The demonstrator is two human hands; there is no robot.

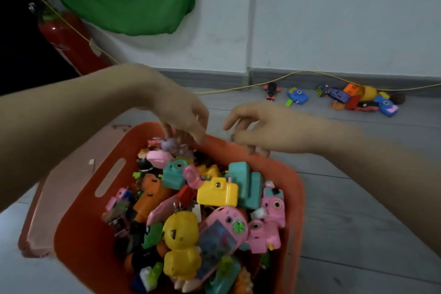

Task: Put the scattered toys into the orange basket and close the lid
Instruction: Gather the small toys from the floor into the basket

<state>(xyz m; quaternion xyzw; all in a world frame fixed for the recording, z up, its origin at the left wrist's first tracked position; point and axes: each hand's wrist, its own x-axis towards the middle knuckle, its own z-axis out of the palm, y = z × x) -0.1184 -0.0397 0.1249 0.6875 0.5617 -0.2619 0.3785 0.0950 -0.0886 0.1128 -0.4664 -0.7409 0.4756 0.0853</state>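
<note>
Glossy plastic toys (214, 200) are heaped in the rounded orange basket (78, 217); loosely curled fingers (191, 131) of both blurred hands seemingly hold nothing.

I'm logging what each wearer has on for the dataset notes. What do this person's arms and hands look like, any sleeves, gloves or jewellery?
Both forearms are bare as far as the frame shows, no sleeves. The left hand and right hand wear no gloves. No watch or bracelet shows; the picture is too blurred to rule out a ring.

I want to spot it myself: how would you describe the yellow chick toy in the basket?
Find the orange basket in the foreground. In its near half, left of a pink toy phone, lies the yellow chick, the only rounded animal figure with a metal keyring at its head.
</note>
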